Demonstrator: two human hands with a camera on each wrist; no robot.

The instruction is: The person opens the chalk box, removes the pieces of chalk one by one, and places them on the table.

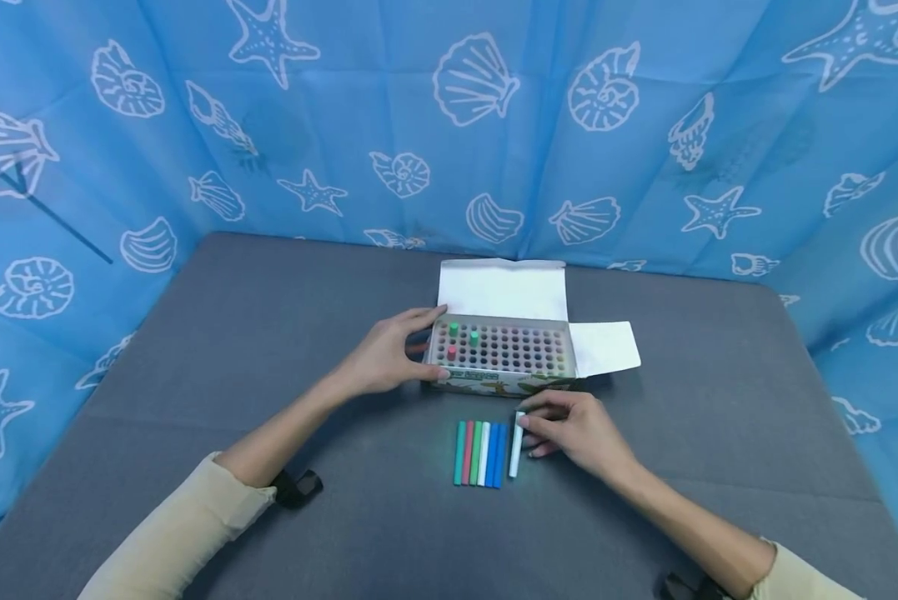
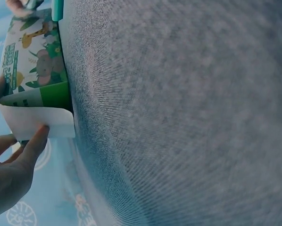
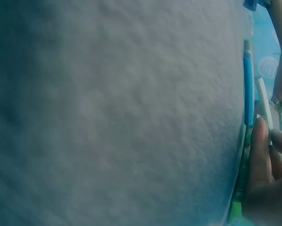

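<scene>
A chalk box [image 1: 504, 386] with animal pictures on its side stands with its lid folded back, and my left hand [image 1: 381, 358] holds its left end, thumb at the front and fingers toward the back corner. In the left wrist view, fingers touch the white end flap [image 2: 37, 121]. My right hand [image 1: 587, 429] pinches a white chalk stick [image 1: 517, 454] between thumb and fingers, just in front of the box. Left of it lies a row of chalk sticks: teal [image 1: 459, 454], red [image 1: 467, 454], green [image 1: 475, 454], white [image 1: 484, 456] and blue [image 1: 500, 457].
Inside the box, a holder with rows of holes carries two green chalks [image 1: 474, 337] and a red chalk [image 1: 452, 353] at the left. A white side flap [image 1: 606, 348] sticks out right. Behind the grey tabletop [image 1: 373, 517] hangs a blue shell-patterned curtain [image 1: 418, 108].
</scene>
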